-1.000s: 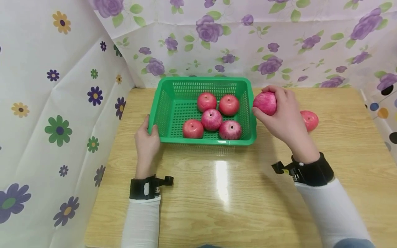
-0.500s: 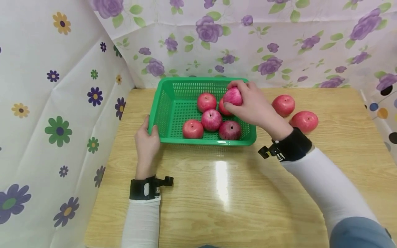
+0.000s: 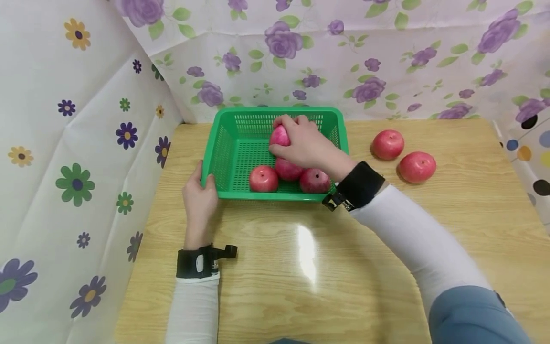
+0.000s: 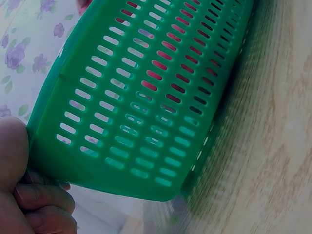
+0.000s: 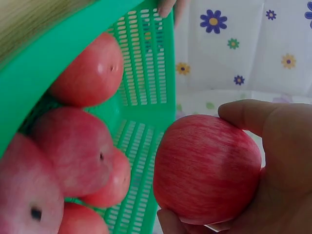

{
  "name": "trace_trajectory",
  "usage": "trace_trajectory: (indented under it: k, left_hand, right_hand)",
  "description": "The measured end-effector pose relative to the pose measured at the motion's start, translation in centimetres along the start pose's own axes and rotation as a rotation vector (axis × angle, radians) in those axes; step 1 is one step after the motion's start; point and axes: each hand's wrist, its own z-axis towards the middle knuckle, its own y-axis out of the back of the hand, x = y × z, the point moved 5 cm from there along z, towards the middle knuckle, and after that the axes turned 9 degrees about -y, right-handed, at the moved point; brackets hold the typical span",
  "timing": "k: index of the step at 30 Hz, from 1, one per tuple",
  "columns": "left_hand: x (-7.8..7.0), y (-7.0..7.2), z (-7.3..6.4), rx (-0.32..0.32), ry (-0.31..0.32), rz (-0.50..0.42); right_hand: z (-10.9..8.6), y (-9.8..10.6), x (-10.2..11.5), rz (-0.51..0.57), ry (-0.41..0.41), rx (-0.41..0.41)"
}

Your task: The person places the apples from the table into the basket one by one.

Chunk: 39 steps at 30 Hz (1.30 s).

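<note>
A green plastic basket [image 3: 275,196] stands near the back of the table. My left hand [image 3: 199,196] grips its left rim, thumb inside and fingers outside; the left wrist view shows the curled fingers [image 4: 46,207] at the basket's edge. Over the basket, my right hand [image 3: 305,143] holds a red apple [image 5: 207,168] between thumb and fingers. In the head view that held apple [image 3: 280,137] hangs above others in the basket. Below it lie a glossy apple [image 3: 263,179], a streaked apple [image 3: 288,169] and a darker apple [image 3: 315,180]. The hand and forearm hide the others in the head view.
Two more apples, one [image 3: 388,144] behind the other [image 3: 417,166], lie on the wooden table [image 3: 266,267] right of the basket. A floral sheet [image 3: 318,57] hangs behind the table, and another patterned sheet [image 3: 99,143] is along the left side.
My right hand has carried its apple leftward from beside the basket's right rim to above the basket's middle. The two apples on the table have come into full view. My left hand keeps its grip.
</note>
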Motion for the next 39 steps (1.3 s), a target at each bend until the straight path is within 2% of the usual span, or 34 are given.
trace_trajectory:
  k: [7,14,19,26,39]
  left_hand:
    - [-0.1,0.0,0.0,0.002,0.003,0.002]
    - [0.1,0.5,0.1,-0.008,-0.004,0.011]
    - [0.2,0.4,0.1,-0.007,-0.006,0.006]
    - [0.0,0.1,0.5,-0.01,-0.063,0.021]
    - [0.0,0.2,0.4,-0.015,-0.068,0.034]
  right_hand:
    - [1.0,-0.6,1.5,-0.053,-0.013,-0.003]
    - [2.7,-2.2,3.5,-0.12,0.054,0.066]
    - [3.8,-3.5,4.6,-0.177,0.065,0.099]
    - [5.5,-4.7,4.7,-0.232,0.056,0.123]
    - [7.2,-6.8,4.8,-0.389,0.116,0.17]
